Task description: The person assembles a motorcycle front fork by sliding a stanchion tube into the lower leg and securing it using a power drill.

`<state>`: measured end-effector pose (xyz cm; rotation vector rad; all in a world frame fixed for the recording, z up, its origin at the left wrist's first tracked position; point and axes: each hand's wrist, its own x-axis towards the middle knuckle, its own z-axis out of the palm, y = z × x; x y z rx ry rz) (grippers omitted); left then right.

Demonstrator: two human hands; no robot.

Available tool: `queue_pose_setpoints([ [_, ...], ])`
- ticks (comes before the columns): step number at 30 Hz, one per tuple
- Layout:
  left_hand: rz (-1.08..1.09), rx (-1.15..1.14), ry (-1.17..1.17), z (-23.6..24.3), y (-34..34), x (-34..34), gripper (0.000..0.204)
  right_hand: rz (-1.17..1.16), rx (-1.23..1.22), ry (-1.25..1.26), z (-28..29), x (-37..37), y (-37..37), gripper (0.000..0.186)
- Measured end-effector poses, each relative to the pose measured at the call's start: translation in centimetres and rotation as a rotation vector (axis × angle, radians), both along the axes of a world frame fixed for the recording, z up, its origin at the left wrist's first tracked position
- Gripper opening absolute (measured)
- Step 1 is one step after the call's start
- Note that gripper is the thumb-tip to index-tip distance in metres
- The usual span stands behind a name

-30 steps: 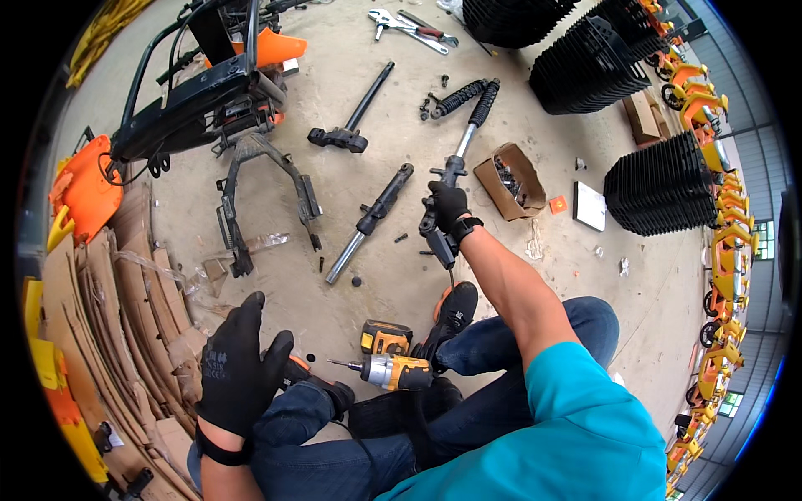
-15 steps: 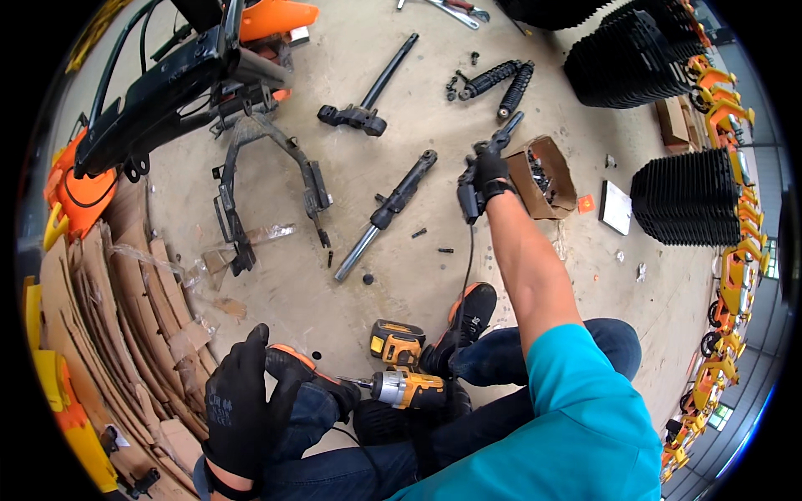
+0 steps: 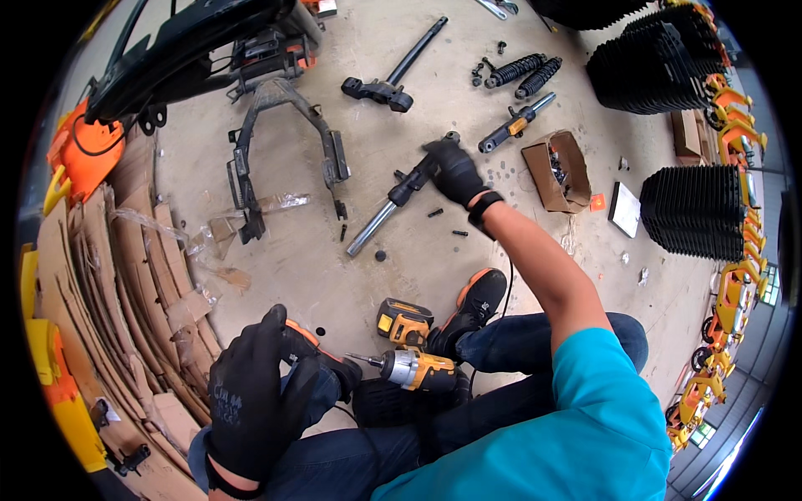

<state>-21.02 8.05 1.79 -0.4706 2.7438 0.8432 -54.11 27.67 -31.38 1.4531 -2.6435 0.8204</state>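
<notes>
My right hand, in a black glove, reaches over the upper end of a black-and-silver fork leg lying on the floor. Its fingers curl around that end; the fingertips are partly hidden. A shorter black tube with a silver end and an orange patch lies just beyond the hand. My left hand, also gloved in black, rests over my left knee, thumb apart from the fingers and holding nothing. Between my legs is a yellow-and-black power driver, its bit pointing left.
Farther off lie a steering stem, two coil shock absorbers and a black forked frame. An opened cardboard box of small parts stands at right, near stacked black ribbed pieces. Cardboard sheets lean at left below a large black frame.
My right hand has let go of the shorter tube, now on the floor, and moved left to the fork leg. The whole view has shifted slightly; my left hand stays over the knee.
</notes>
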Motion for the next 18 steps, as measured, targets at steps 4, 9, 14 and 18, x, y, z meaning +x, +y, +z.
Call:
queue_pose_setpoints([
  [4,-0.009,-0.022,-0.017,-0.3,-0.1,0.5,0.056,0.457,0.263,0.178,0.3,7.0,-3.8,0.015],
  [9,-0.033,-0.043,-0.030,-0.6,-0.1,0.6,0.058,0.407,0.455,0.249,-2.3,8.8,-4.8,0.010],
  [14,-0.016,-0.032,-0.004,-0.8,-0.3,1.0,0.057,0.436,0.600,0.248,-1.2,8.6,-6.4,0.008],
  [18,-0.022,-0.032,-0.017,-0.3,-0.3,0.7,0.055,0.370,0.566,0.267,-1.4,6.8,-5.2,0.010],
])
